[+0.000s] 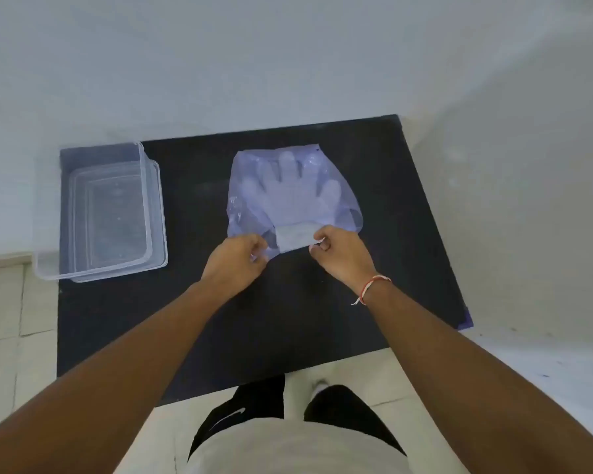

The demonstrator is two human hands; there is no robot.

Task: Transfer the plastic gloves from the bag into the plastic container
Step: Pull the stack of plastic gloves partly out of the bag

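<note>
The bag (293,196) mouth is pinched by the left hand (235,261) and right hand (343,256), each grip closed; edges should be parted evenly so the gloves (297,189) are freed.

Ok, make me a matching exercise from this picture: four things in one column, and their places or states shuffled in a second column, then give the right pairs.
Things
1. plastic container
2. bag
3. plastic gloves
4. right hand

Places or states
A. inside the clear bag, fingers pointing away from the person
B. wears a red and white thread at the wrist
C. lies mid-table, its near edge pinched by both hands
D. stands open and empty at the table's left end

Pairs: 1-D, 2-C, 3-A, 4-B. The left hand pinches the bag's other corner.
</note>
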